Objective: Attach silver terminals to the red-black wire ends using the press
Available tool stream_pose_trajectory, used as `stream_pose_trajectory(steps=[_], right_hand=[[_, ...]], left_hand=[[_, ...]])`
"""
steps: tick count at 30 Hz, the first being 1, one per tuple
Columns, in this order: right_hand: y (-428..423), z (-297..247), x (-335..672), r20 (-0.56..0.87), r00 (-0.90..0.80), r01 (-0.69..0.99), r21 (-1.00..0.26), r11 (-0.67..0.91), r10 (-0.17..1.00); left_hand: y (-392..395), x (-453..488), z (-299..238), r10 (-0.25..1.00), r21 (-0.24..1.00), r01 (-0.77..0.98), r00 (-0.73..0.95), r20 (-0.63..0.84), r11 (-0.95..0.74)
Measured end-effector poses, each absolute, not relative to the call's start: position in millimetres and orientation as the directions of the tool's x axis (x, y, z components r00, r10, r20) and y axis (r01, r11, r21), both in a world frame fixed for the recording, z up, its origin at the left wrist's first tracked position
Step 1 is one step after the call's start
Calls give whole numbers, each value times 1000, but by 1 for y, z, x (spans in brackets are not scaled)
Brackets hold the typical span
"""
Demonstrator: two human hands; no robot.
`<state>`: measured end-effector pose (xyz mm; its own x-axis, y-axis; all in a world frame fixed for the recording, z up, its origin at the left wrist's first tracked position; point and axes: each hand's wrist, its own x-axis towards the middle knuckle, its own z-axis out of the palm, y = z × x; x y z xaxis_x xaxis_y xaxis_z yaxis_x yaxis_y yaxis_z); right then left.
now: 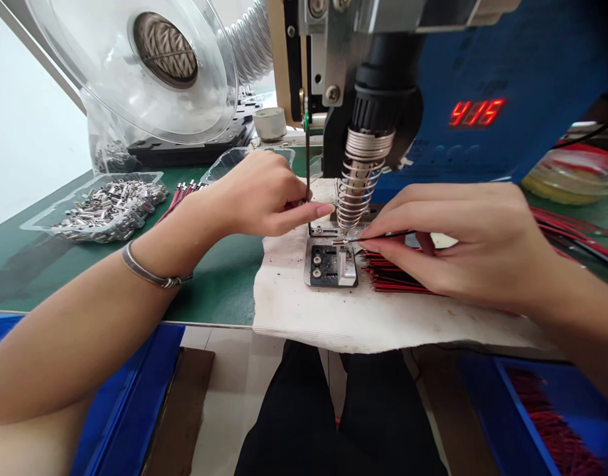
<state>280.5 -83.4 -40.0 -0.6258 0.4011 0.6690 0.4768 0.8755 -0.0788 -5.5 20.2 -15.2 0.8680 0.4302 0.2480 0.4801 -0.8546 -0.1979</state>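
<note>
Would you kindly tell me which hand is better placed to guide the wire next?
Probably the right hand: it pinches the dark wire, whose end lies just below the metal spring. The left hand is on the spring's other side, and whether it holds anything is unclear.

Wall (26,99) at 10 o'clock: plain, near white. Clear round hood (100,53) stands before it, also at 10; silvery ribbed duct (249,39) at 11, running up out of view. Worktable (219,291): green top, extending from 9 o'clock across to 3, its front edge thin and pale. Floor (227,396) at 7 o'clock — large, light, glossy tiles with dark joints. Brown board (182,410) between 7 and 8, beside a blue bin (145,390) at 8. Second blue container (574,390) at 4, below table level. Lighting: bright and soft over the tabletop, dimmer underneath — source out of view.
</note>
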Motion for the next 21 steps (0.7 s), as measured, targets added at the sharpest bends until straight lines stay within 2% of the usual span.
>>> stream_pose_trajectory(steps=[9,16,21], right_hand=[[-81,-44,281,625,-647,478,-115,871,437],[-82,-44,280,610,-653,487,-115,866,448],[-81,-43,281,597,-666,475,-124,871,448]], left_hand=[[20,-7,-15,386,-225,447,883,266,-866],[20,-4,-15,458,-162,501,856,241,-850],[20,-4,-14,421,-166,468,871,254,-868]])
